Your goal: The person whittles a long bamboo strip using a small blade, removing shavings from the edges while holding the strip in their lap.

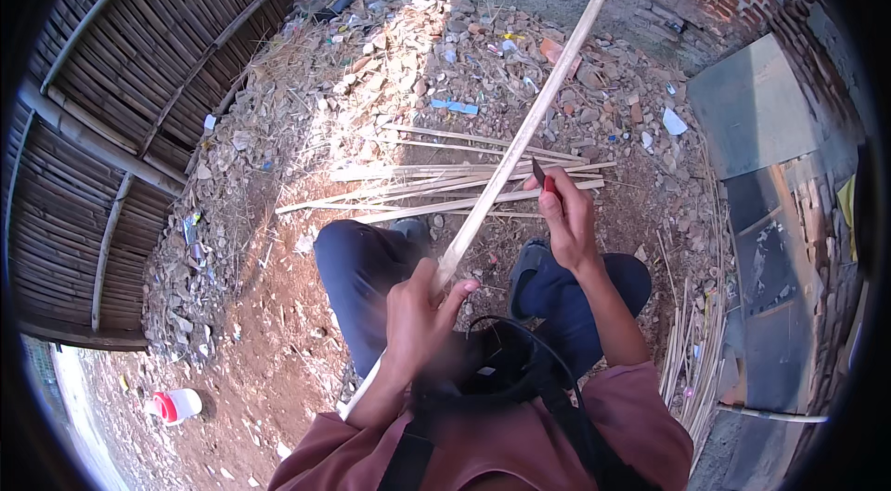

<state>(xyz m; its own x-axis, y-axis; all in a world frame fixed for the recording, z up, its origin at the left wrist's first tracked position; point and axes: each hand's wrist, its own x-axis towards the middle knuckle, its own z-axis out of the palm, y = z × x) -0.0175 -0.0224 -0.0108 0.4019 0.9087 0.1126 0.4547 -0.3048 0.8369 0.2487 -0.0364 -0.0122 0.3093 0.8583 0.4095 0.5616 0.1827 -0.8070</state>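
The left hand [418,310] is clamped around the near end of a long pale bamboo strip [524,131], which runs up and away to the right — its far tip well out over the rubble [445,55]. The right hand [568,217] is closed on a small knife with a red handle [544,178], blade pointing up, held just beside the strip's middle on its right side and seemingly not touching it. So the right hand is nearer the midsection, the left the butt. Behind them — more split strips [445,189] lie crosswise on the ground beyond the knees.
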